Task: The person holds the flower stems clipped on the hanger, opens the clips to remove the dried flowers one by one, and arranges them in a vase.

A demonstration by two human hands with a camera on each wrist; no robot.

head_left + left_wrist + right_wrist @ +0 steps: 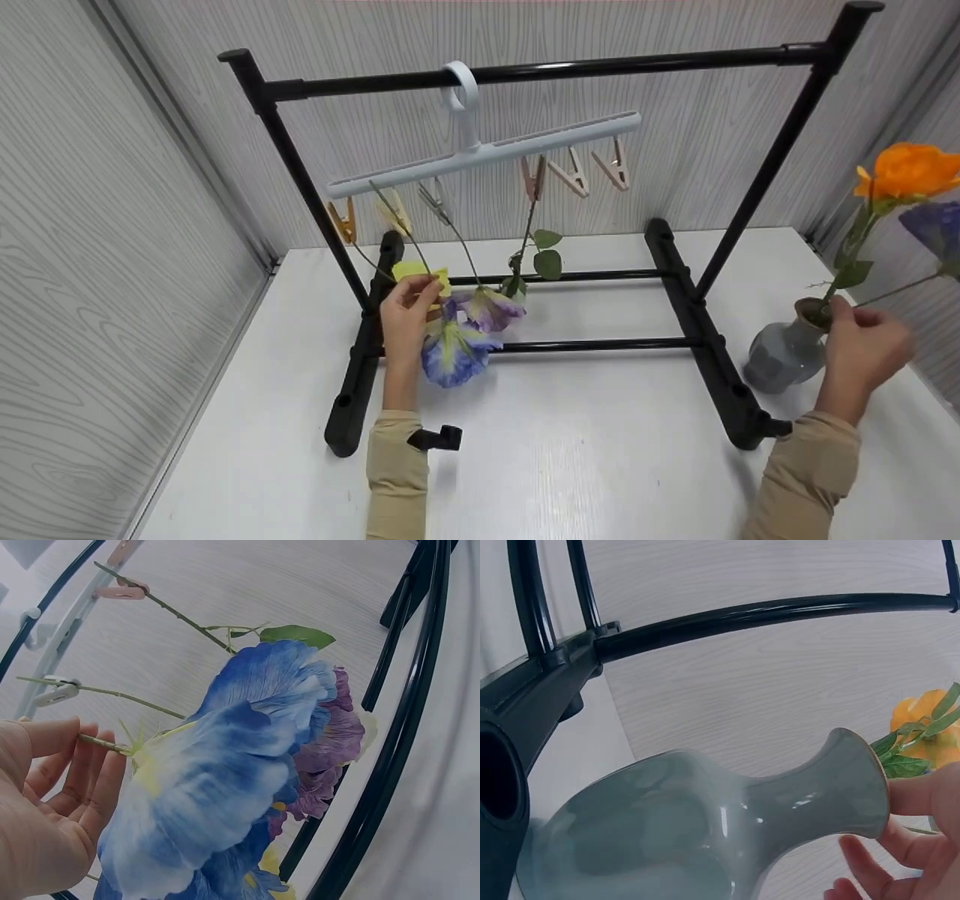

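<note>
The left hand (406,315) has a closed grip on the stem (107,743) of the blue flower (454,361), below the left half of the hanger (525,145), best kept light to avoid bending it, while the right hand (866,343) is at the grey vase (781,354), far right, its hold unclear.
</note>
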